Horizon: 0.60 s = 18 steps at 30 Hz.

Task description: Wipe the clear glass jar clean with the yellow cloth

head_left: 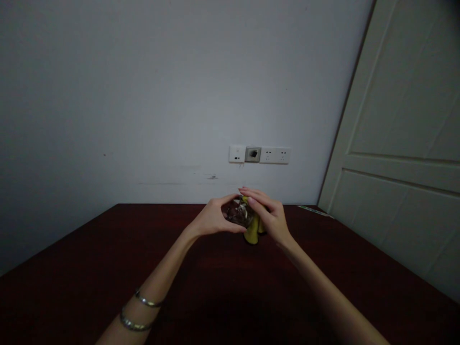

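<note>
My left hand is curled, half closed, around a clear glass vessel. My right hand grips its other side through a yellow cloth, which hangs below the glass. Both are over the dark red bench, below the wall socket strip.

light: dim, flat, grey, source cannot be told | shadow: heavy on the counter at 6 o'clock, darkening corner at 1 o'clock | distortion: wide-lens lean on the door at 2 o'clock | blur: hands soft at centre, wall grainy
</note>
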Tool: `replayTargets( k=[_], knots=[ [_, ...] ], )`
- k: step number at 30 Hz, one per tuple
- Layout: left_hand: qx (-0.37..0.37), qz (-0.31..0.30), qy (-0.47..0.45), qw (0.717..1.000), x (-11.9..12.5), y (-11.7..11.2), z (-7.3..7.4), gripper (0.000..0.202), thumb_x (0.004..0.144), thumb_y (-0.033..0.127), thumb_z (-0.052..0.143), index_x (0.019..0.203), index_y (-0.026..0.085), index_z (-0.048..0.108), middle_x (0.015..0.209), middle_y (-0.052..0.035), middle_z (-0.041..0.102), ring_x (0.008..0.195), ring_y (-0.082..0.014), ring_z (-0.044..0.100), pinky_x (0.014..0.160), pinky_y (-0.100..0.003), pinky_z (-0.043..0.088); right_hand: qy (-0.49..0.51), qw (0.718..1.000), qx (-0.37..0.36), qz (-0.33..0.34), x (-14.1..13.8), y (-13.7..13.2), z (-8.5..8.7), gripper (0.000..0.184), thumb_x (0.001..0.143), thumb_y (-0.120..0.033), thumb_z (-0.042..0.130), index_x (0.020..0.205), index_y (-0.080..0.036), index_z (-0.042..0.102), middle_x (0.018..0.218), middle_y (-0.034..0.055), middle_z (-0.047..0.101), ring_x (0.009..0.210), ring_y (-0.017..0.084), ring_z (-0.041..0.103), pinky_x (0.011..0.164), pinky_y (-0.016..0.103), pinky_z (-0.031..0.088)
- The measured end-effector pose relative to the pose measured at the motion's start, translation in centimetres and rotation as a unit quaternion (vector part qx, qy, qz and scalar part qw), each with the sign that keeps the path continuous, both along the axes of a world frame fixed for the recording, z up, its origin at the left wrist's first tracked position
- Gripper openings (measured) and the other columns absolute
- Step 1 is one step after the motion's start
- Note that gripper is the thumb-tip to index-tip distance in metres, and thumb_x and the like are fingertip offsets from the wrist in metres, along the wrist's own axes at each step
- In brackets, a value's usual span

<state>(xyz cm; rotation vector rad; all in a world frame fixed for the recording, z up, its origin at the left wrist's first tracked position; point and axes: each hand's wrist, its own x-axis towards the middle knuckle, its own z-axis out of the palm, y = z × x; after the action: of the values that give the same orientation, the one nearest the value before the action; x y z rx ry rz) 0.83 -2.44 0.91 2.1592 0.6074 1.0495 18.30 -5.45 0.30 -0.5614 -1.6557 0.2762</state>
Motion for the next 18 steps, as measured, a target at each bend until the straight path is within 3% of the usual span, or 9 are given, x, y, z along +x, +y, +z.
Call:
replayTargets(
  k=[2,8,11,15,18],
  knots=[
    [-0.018,-0.013,-0.014,1.000,0.1,0.0,-0.1,0.081,0.054,0.028,0.085,0.128,0.016,0.053,0.122,-0.0115,0.062,0.108,-0.0265,0.059,0.091,-0.039,0.048,0.018,1.000,0.002,0.003,0.0,-0.2,0.1,0.024,0.088,-0.022,0.054,0.102,-0.030,0.072,0.113,0.0038,0.070,0.113,0.023,0.060,0.100,0.046,0.046],
    [-0.066,-0.025,-0.093,0.993,0.5,0.1,-0.2,0.061,0.058,0.020,0.080,0.115,0.011,0.059,0.107,-0.0111,0.067,0.087,-0.0187,0.064,0.078,-0.031,0.051,-0.102,0.981,0.166,0.000,-1.0,-1.5,0.4,0.036,0.084,-0.011,0.054,0.112,-0.029,0.068,0.113,0.0045,0.069,0.115,0.023,0.058,0.108,0.054,0.035],
    [-0.082,-0.035,-0.106,0.990,0.7,0.1,-0.4,0.061,0.058,0.020,0.080,0.115,0.012,0.058,0.108,-0.0110,0.066,0.087,-0.0182,0.064,0.078,-0.030,0.051,-0.086,0.986,0.145,-0.002,-1.0,-1.4,0.4,0.033,0.085,-0.012,0.054,0.109,-0.029,0.069,0.112,0.0046,0.069,0.119,0.024,0.056,0.106,0.054,0.038],
    [-0.078,-0.033,-0.108,0.990,1.1,-0.2,-0.5,0.068,0.057,0.024,0.082,0.119,0.012,0.056,0.116,-0.0126,0.064,0.097,-0.0207,0.062,0.086,-0.033,0.049,0.003,0.999,0.052,-0.010,-0.4,-0.7,0.3,0.028,0.087,-0.016,0.054,0.103,-0.030,0.071,0.111,0.0040,0.070,0.116,0.024,0.058,0.101,0.050,0.045],
    [-0.043,0.004,-0.090,0.995,1.3,-0.3,-0.5,0.063,0.061,0.024,0.079,0.118,0.011,0.057,0.111,-0.0111,0.065,0.096,-0.0207,0.062,0.086,-0.033,0.049,-0.015,0.997,0.070,-0.024,-0.3,-0.7,0.1,0.028,0.087,-0.015,0.053,0.104,-0.029,0.071,0.111,0.0049,0.070,0.117,0.024,0.057,0.101,0.051,0.044]
  ],
)
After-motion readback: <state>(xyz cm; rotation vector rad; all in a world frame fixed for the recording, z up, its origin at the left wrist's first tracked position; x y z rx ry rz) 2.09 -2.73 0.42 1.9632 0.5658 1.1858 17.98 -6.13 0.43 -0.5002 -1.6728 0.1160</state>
